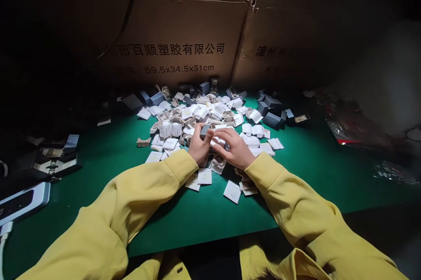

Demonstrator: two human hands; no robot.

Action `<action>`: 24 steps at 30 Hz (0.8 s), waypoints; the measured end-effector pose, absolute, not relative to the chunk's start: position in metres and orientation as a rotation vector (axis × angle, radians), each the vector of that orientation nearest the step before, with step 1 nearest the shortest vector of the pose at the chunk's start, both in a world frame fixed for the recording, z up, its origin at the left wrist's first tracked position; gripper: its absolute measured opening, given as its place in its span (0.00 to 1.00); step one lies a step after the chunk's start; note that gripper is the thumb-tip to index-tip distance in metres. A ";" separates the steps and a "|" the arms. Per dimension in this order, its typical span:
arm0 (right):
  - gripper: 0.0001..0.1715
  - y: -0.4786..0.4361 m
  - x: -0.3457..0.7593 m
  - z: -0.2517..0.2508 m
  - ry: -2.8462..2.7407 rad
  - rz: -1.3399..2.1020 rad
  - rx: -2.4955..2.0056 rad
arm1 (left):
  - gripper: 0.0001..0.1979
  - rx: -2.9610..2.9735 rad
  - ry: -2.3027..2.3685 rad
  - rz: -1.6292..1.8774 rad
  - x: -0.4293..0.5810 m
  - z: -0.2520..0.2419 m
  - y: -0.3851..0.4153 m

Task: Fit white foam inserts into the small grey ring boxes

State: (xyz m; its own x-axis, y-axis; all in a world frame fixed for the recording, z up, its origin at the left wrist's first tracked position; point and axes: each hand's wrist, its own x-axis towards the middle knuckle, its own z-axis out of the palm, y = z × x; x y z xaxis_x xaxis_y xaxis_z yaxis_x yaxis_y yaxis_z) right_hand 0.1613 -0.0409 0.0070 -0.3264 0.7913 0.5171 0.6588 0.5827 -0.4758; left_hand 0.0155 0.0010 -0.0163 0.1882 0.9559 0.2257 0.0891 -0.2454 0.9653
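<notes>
A small dark box (pixel 205 130) sits in my left hand (pixel 199 145), its fingers and thumb closed round the sides. My right hand (pixel 235 147) comes in from the other side, fingers bent and reaching up to the box. Something may be between those fingers, but they hide what it is. Under and around both hands spreads a heap of folded white cards (pixel 197 111) and grey-brown card inserts (pixel 144 142). Two flat white squares (pixel 232 191) (pixel 205 176) lie nearer to me on the green table.
Dark blue boxes (pixel 272 118) lie along the back of the heap. Large cardboard cartons (pixel 184 26) stand behind. At left are an opened dark box (pixel 54 161) and a white device (pixel 24 203) with a cable. Clear plastic bags (pixel 355 129) lie at right.
</notes>
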 end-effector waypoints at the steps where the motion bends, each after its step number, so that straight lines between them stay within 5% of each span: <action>1: 0.13 -0.041 0.161 0.006 -2.052 0.236 -1.168 | 0.28 1.589 1.032 1.182 0.015 -0.017 0.001; 18: 0.16 -0.039 0.163 0.001 -2.220 0.060 -1.208 | 0.30 1.670 0.977 1.118 0.016 -0.017 0.000; 24: 0.09 -0.037 0.165 0.003 -2.311 0.020 -1.244 | 0.32 1.647 0.994 1.102 0.017 -0.016 0.000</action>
